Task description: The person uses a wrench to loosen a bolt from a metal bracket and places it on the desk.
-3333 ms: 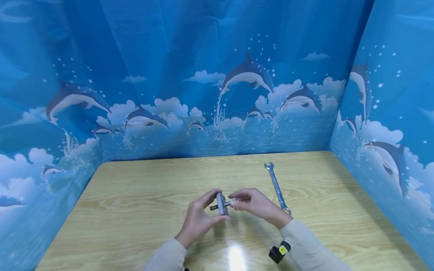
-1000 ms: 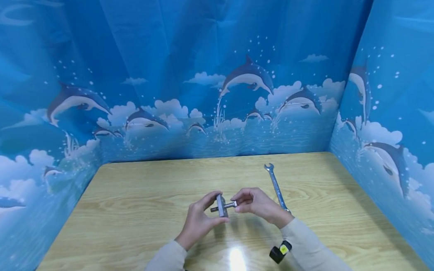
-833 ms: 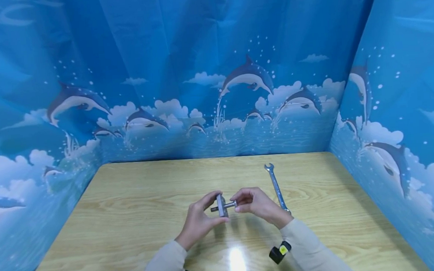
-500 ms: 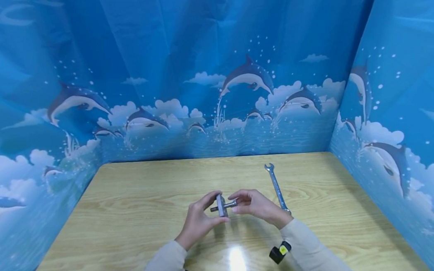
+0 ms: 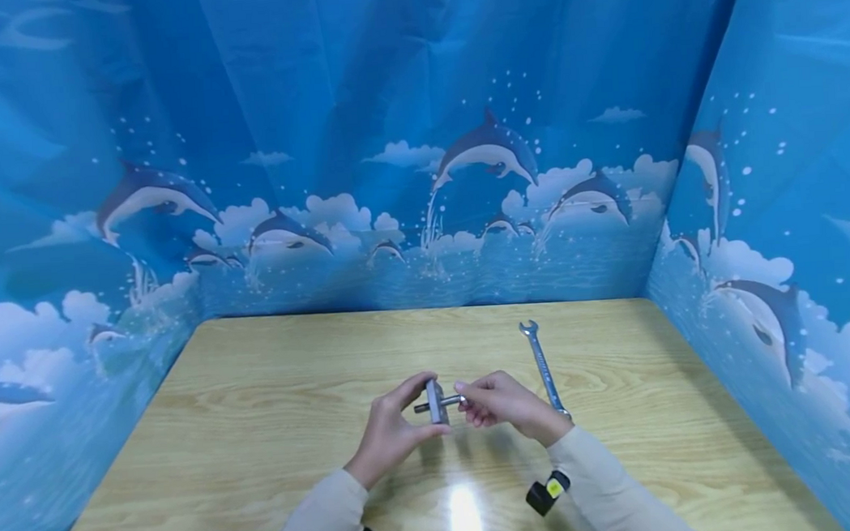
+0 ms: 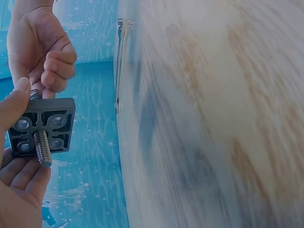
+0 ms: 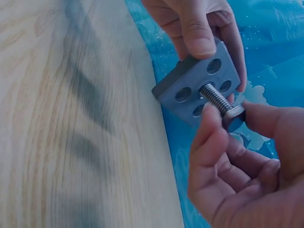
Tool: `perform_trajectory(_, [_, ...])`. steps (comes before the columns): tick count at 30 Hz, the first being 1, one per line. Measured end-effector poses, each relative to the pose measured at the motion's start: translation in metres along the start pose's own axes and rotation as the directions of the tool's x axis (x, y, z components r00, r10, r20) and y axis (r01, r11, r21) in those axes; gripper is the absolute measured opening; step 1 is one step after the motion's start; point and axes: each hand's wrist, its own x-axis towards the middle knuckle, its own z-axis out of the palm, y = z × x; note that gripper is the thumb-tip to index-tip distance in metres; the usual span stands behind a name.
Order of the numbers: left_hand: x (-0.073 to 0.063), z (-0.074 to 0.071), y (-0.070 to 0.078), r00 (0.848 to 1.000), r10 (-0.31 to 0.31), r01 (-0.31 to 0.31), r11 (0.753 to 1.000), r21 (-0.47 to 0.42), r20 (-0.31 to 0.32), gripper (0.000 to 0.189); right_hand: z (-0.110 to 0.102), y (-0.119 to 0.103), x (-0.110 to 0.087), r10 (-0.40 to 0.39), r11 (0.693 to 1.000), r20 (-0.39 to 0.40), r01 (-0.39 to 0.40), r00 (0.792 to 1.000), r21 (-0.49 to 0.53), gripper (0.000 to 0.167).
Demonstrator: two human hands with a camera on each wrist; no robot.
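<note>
My left hand (image 5: 394, 426) grips a square grey plate (image 5: 436, 401) by its edges, thumb on one edge and fingers on the opposite one. Round holes near the corners show in the right wrist view. A threaded hex bolt (image 7: 217, 99) passes through the middle of the plate, and its bare end sticks out on the far face in the left wrist view. My right hand (image 5: 502, 403) pinches the bolt's head (image 7: 233, 118) between thumb and index finger, the other fingers curled in. Both hands hold the parts above the table.
A combination wrench (image 5: 544, 368) lies on the wooden table (image 5: 271, 372), just beyond my right wrist. Blue dolphin-print sheets (image 5: 356, 99) hang behind the table and along both sides. Black wrist devices (image 5: 544, 495) sit at both sleeves.
The right hand's fingers have turned around the bolt head: the thumb now lies higher and the other fingers are curled below. The left hand and plate stay in nearly the same place.
</note>
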Motion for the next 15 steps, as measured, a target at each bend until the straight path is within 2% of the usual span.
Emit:
perform_trajectory(5, [-0.0003,-0.0019,-0.0001,0.999,-0.014,0.016,0.999,-0.038,0.035,0.076,-0.0005,-0.0041,-0.0022,-0.064,0.997,-0.056,0.061,0.996,-0.048,0.028])
perform_trajectory(11, [0.0010,-0.0050,0.0015,0.996,-0.040,0.044,0.998,-0.051,0.081,0.081,-0.0001,-0.0056,-0.0051,-0.144,0.984,-0.075,0.135,0.987,-0.114,0.026])
perform_trajectory(15, [0.0011,-0.0058,0.0034,0.996,-0.040,0.043,0.999,-0.031,0.081,0.080,-0.0002,-0.0062,-0.0053,-0.177,0.976,-0.081,0.165,0.981,-0.142,0.024])
